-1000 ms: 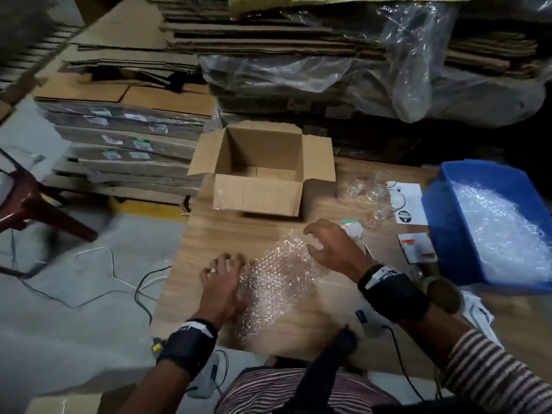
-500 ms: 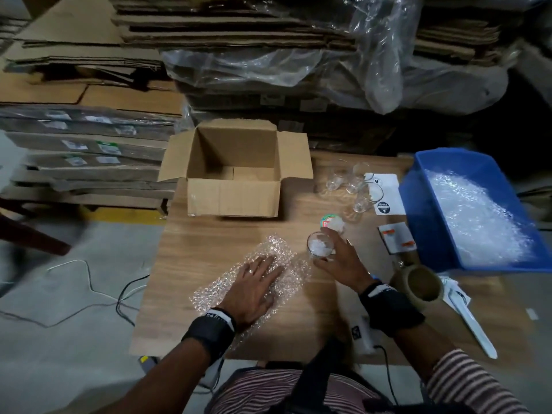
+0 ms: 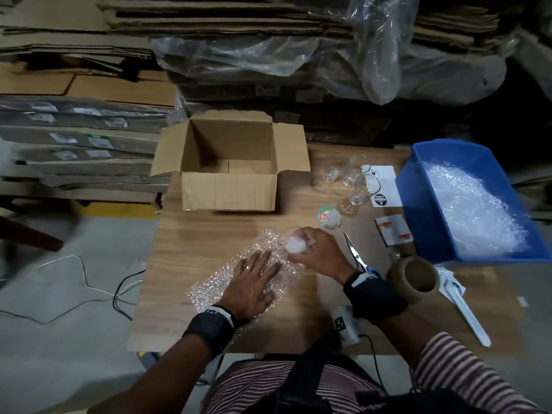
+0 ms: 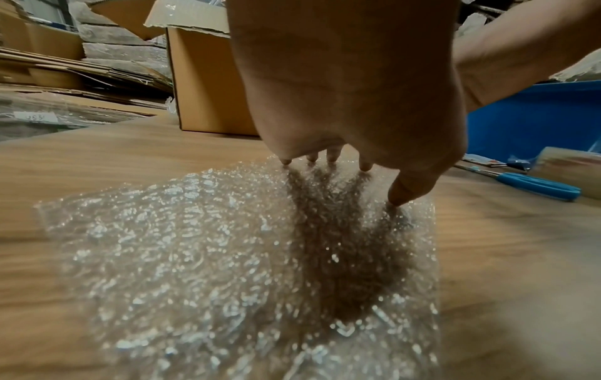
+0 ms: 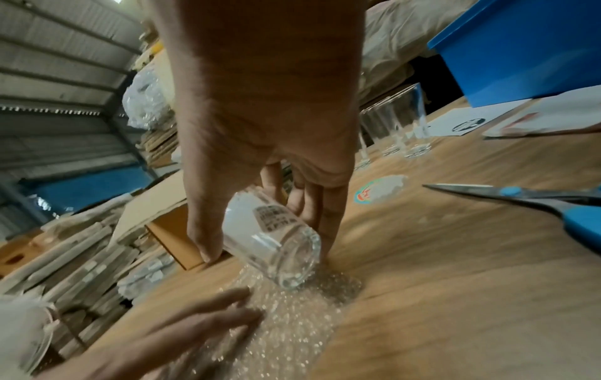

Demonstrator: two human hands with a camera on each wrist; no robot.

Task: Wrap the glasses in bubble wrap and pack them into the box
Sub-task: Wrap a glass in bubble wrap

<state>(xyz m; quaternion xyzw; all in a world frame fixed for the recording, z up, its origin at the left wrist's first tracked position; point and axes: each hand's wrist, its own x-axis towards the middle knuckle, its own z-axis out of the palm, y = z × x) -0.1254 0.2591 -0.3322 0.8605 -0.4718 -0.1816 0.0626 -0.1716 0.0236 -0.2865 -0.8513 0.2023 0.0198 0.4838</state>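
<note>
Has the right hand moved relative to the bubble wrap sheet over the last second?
Yes. The right hand now holds a glass over the bubble wrap sheet's far end, nearer the left hand.

The right hand (image 5: 260,133) holds a clear glass (image 5: 270,239) tipped on its side, with its thick bottom touching the bubble wrap (image 5: 292,308). The left hand (image 5: 182,331) lies flat on the wrap. Blue scissors (image 5: 536,203) and more glasses (image 5: 400,120) sit on the wooden table (image 5: 455,282).
</note>
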